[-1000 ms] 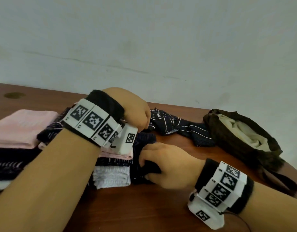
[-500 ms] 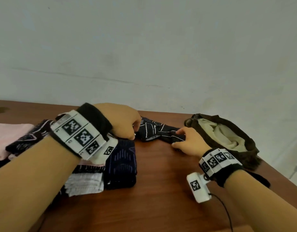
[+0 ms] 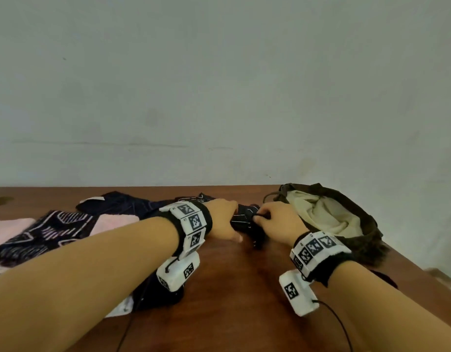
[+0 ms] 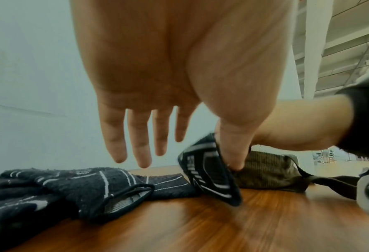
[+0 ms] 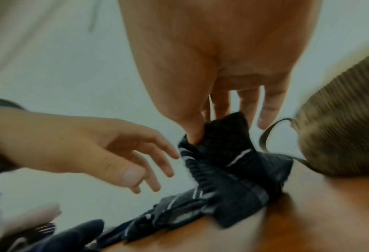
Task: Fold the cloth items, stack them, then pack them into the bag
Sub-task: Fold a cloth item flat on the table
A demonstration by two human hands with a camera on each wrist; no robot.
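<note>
Right hand [image 3: 276, 222] grip — pinching dark striped cloth [image 5: 228, 163] | left hand [image 4: 179, 81] grip — fingers apart | no legible labels

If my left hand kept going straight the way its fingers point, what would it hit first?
Probably the dark striped cloth that the right hand pinches; the left hand has straight fingers just short of it, though depth is unclear.

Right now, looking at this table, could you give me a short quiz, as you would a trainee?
1. True or false: the bag lies to the person's left.
2. What does the right hand pinch? A: a pink cloth. B: the dark striped cloth. C: the bag's strap.
3. What colour is the bag's lining?

Key: 1 false, it lies to the right. 2 B. 3 cream.
</note>
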